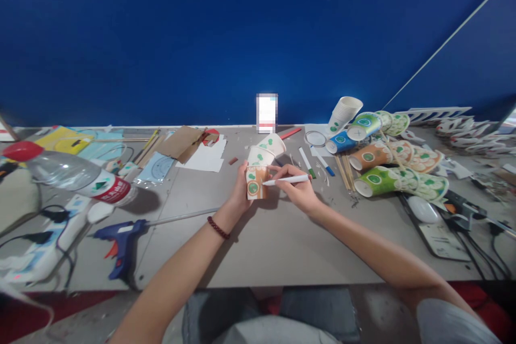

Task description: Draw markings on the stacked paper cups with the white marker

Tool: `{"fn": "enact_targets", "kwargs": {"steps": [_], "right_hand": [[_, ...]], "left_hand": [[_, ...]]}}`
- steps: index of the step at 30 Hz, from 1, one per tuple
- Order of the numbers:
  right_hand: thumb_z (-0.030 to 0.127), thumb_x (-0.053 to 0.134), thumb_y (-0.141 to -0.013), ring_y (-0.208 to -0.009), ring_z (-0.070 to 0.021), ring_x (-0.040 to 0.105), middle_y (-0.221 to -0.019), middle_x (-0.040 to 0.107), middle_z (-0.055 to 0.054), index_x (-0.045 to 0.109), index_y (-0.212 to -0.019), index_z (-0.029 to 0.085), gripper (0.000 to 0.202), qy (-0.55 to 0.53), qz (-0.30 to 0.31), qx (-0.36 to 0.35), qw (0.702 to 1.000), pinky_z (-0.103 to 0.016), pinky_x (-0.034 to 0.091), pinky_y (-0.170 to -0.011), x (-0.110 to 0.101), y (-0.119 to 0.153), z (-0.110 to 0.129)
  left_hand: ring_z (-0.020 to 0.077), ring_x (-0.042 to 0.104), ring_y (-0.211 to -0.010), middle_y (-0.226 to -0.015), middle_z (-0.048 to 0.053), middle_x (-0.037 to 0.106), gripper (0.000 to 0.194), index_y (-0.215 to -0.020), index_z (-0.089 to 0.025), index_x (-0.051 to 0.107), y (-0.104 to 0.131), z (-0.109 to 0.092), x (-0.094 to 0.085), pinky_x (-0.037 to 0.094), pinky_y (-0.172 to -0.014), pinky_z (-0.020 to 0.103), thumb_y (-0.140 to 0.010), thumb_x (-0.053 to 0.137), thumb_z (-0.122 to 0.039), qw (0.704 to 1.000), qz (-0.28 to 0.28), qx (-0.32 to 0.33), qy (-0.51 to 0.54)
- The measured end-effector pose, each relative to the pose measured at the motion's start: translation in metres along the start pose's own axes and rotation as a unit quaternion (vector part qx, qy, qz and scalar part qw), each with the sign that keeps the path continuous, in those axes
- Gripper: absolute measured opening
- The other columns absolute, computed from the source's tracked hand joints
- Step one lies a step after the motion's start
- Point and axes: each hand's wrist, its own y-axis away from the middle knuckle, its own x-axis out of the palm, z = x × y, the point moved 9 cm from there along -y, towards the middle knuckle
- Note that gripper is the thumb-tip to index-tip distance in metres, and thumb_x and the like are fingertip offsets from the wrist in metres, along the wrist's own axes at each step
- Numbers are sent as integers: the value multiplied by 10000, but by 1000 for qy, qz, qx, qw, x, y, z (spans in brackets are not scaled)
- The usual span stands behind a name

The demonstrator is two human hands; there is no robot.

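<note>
In the middle of the head view, my left hand point(241, 189) is wrapped around a chain of joined paper cups, gripping it from the left side. The lowest paper cup point(258, 183) is coloured orange-brown, with a green round mark, and whiter cups with green spots curve up behind it. Between the fingers of my right hand point(296, 187) is a white marker point(288, 179) with a red end. Its tip points left and meets or nearly meets the orange cup's side; I cannot tell which.
Finished-looking cup chains point(371, 180) and a cup stack point(344, 113) stand right. Markers point(306, 160) and wooden sticks point(344, 172) lie nearer. At left are a glue gun point(123, 236), a water bottle point(80, 174), a power strip point(60, 244) and cardboard point(181, 142). A phone-like screen point(266, 113) stands behind.
</note>
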Motion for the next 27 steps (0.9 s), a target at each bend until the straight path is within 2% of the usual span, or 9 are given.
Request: {"fn": "enact_targets", "kwargs": {"steps": [3, 8, 14, 21, 27], "right_hand": [[205, 654, -768, -1225, -316, 642, -782, 712, -23, 621, -707, 234, 75, 6, 9, -4, 1000, -454, 497, -1000, 2, 0, 1], [250, 665, -803, -1170, -291, 676, -906, 740, -43, 624, -809, 240, 42, 20, -26, 5, 999, -424, 524, -952, -4, 0, 0], [198, 642, -781, -1227, -316, 641, -790, 709, -25, 624, -716, 232, 75, 14, 9, -3, 1000, -443, 497, -984, 1, 0, -1], [240, 636, -810, -1179, -290, 670, -871, 714, -24, 614, -789, 237, 31, 11, -18, -2, 1000, -424, 516, -962, -4, -1, -2], [205, 635, -774, -1251, -311, 621, -766, 688, -24, 612, -700, 238, 84, -7, 13, 3, 1000, -442, 527, -976, 2, 0, -3]], "left_hand": [[204, 677, -657, -743, 85, 732, 507, -904, -133, 708, 0, 1, -2, 516, -656, 295, -920, 431, -557, 1000, -5, -6, 4], [222, 701, -743, -829, 89, 756, 488, -996, -142, 708, -1, 1, 0, 517, -696, 298, -890, 500, -571, 1000, 18, 4, 3], [213, 683, -675, -755, 81, 737, 499, -923, -135, 708, 1, 1, -1, 518, -671, 307, -906, 453, -564, 1000, -7, -8, 2], [209, 699, -711, -820, 80, 759, 479, -950, -141, 715, 2, -1, 0, 515, -677, 287, -902, 488, -560, 1000, -4, 1, 5], [211, 681, -653, -731, 87, 732, 522, -868, -133, 710, 1, 2, 0, 517, -654, 300, -917, 435, -574, 1000, -8, -17, 1]]}}
